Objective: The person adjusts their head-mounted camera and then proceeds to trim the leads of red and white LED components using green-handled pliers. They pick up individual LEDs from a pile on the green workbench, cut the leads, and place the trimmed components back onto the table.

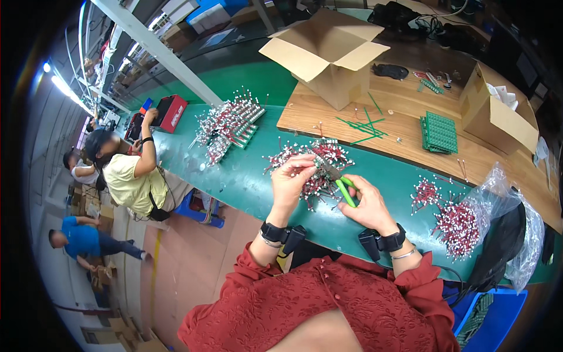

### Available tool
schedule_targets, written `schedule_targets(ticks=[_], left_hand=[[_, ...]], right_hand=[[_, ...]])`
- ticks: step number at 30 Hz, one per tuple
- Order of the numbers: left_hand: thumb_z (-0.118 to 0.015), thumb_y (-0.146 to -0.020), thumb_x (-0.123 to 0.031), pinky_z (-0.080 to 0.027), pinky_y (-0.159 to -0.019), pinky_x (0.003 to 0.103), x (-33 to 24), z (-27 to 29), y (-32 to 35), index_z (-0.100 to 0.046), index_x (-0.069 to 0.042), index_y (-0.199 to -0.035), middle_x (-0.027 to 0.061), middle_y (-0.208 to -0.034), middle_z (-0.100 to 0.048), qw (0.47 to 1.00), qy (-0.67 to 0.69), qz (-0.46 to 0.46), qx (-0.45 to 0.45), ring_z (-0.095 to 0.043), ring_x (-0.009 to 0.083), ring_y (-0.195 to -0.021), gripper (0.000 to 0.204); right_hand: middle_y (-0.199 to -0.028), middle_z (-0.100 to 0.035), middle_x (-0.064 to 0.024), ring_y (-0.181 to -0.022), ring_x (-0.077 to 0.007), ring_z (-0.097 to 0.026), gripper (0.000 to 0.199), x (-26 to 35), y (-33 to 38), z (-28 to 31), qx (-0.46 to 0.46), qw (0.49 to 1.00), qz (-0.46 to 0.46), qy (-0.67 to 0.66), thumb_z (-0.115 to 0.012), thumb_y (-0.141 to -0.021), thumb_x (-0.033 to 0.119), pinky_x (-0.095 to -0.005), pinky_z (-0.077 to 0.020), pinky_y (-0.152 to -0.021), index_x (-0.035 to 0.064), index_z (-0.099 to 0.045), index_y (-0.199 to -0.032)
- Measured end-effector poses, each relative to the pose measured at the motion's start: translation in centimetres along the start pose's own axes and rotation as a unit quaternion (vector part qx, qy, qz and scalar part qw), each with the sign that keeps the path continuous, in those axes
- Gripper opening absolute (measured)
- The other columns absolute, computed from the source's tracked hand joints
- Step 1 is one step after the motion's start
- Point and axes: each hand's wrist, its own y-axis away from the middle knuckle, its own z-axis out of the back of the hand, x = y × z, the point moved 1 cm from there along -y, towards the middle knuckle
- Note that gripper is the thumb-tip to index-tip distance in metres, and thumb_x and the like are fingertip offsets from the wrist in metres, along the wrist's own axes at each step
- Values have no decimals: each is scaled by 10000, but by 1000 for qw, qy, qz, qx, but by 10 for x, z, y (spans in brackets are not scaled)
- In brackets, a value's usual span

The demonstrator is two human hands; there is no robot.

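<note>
My right hand [370, 204] is closed around green-handled pliers [345, 192]. Their grey jaws point up and left, toward the fingers of my left hand [290, 180]. That hand is closed in a pinch beside the jaws; what it holds is too small and covered to make out. Both hands are over a pile of short red wires with white ends [334, 154] on the green tabletop [246, 186]. Farther left lies a heap of green circuit boards [230, 124] bristling with the same red wires and white ends.
Loose wire bundles [456, 229] lie at right beside clear plastic bags [492, 193]. On the wooden board [404, 126] are thin green strips [363, 127], stacked green boards [438, 133] and an open carton [328, 50]. A co-worker [132, 173] works at left near a red box [170, 112].
</note>
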Motion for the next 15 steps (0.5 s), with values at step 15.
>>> schedule_targets(ticks=[15], left_hand=[[-644,-716,109,-489,-749,247,0,0,-1,-643,-2,-827,101,-937,-629,999,13,-29,13,-587,141,-866,156]], right_hand=[[-804,-502,-7,-687,-85,-438,419,-6,0,-2,50,996,-22,-75,-678,-672,123,-234,-412,-627,8,-538,-1050]])
